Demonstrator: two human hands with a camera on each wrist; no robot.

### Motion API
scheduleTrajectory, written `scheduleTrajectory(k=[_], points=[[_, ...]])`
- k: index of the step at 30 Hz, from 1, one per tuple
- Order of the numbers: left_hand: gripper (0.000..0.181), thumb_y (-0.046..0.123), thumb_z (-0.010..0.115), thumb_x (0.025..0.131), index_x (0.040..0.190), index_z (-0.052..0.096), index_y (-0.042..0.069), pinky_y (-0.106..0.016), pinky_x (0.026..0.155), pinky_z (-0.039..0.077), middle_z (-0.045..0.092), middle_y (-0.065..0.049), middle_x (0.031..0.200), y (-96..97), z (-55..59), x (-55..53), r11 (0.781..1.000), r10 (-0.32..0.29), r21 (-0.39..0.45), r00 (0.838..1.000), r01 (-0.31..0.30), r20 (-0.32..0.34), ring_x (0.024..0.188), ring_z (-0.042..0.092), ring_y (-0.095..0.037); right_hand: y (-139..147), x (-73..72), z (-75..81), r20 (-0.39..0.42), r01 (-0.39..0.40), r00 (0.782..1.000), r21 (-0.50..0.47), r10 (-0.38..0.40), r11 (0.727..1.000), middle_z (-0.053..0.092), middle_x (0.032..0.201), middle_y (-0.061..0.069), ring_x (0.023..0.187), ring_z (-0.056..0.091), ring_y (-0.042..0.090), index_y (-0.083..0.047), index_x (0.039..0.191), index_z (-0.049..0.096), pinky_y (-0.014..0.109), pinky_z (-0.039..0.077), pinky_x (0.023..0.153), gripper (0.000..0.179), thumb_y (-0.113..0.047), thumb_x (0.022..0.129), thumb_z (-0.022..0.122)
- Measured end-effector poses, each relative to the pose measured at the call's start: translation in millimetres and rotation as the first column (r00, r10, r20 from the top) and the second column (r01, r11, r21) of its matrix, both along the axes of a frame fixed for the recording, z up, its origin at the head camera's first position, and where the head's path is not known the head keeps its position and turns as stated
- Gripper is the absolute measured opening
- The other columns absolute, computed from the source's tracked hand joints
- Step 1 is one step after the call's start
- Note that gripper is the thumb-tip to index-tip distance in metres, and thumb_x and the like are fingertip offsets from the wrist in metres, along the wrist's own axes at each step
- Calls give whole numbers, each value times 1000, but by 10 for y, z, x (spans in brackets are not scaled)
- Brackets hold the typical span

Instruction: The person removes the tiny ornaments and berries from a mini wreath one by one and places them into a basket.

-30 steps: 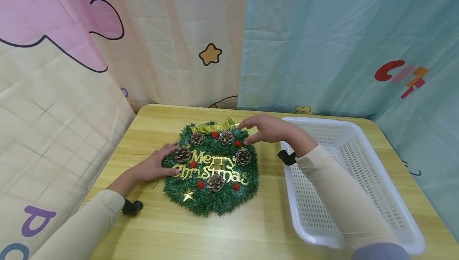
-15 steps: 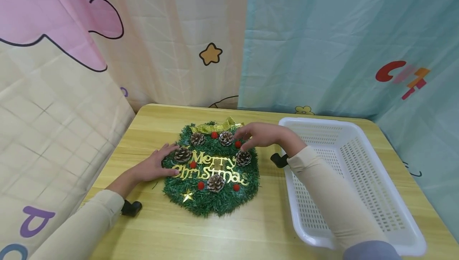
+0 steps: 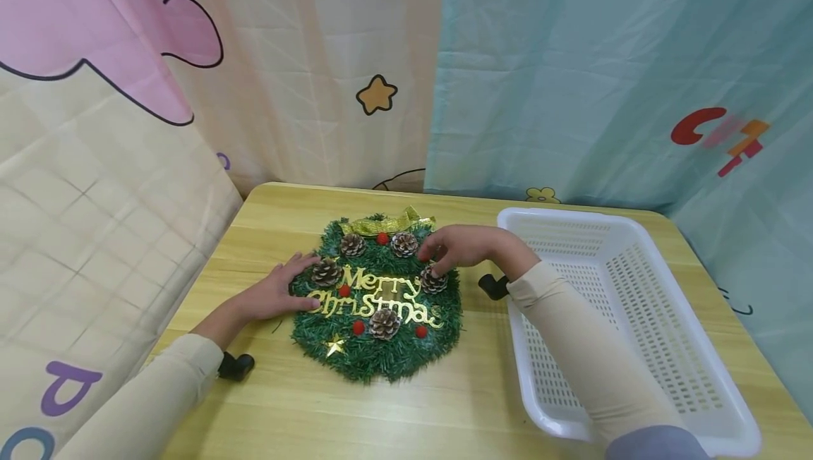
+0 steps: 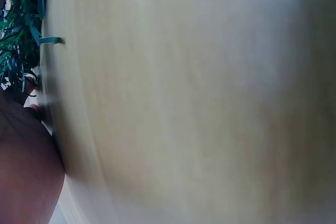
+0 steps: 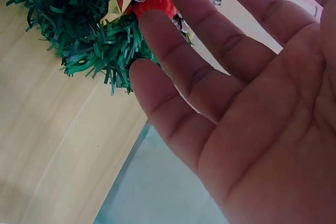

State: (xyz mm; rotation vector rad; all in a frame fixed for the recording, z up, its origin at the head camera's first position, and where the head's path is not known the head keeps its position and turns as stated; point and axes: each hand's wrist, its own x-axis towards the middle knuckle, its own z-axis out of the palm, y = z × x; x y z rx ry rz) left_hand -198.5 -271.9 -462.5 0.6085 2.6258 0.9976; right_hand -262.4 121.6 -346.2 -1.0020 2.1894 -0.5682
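Observation:
A green tinsel wreath lies flat on the table, bearing gold "Merry Christmas" lettering, pine cones, red balls and a gold star. At its left edge rests my left hand, fingers spread, with the thumb over the lettering's start. My right hand reaches over the upper right of the wreath. Its thumb tip is right at a pine cone and its fingertips are beside a red ball. The right wrist view shows these fingers loosely extended and apart. A gold ribbon bow crosses the wreath's top.
To the right stands a white perforated plastic basket, partly under my right forearm. The wooden table backs onto printed curtains. Black wrist mounts stick out from both sleeves.
My right hand has moved down and slightly left, from above the wreath's top right edge to the right-hand pine cone and red ball. My left hand and the wreath have stayed in place.

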Motion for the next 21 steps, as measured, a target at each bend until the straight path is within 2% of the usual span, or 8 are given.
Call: scheduleTrajectory(k=[6, 12, 21], points=[[93, 47, 75, 86, 158, 26, 14, -68, 112, -2, 11, -13, 165, -5, -5, -5, 1000, 4, -5, 1000, -4, 6, 149, -2, -42, -26, -4, -53, -22, -32, 999, 46, 33, 998, 60, 130, 10, 111, 59, 21, -1, 131, 60, 36, 49, 95, 40, -11, 93, 68], [94, 47, 75, 86, 158, 25, 14, -66, 113, -3, 11, -12, 165, 2, -5, -27, 1000, -2, -9, 1000, 2, -6, 150, -2, -40, -44, -13, -80, -62, -71, 995, 90, 77, 993, 62, 125, 7, 111, 59, 20, -2, 128, 61, 37, 49, 95, 38, -12, 93, 69], [94, 47, 75, 86, 158, 25, 14, -69, 111, -2, 11, -14, 165, -2, -1, -1, 1000, 11, -11, 1000, -11, 6, 149, -1, -42, -64, -4, -96, -81, -61, 994, 108, 69, 992, 63, 115, 1, 104, 59, 16, -8, 119, 64, 36, 50, 89, 28, -12, 92, 69]])
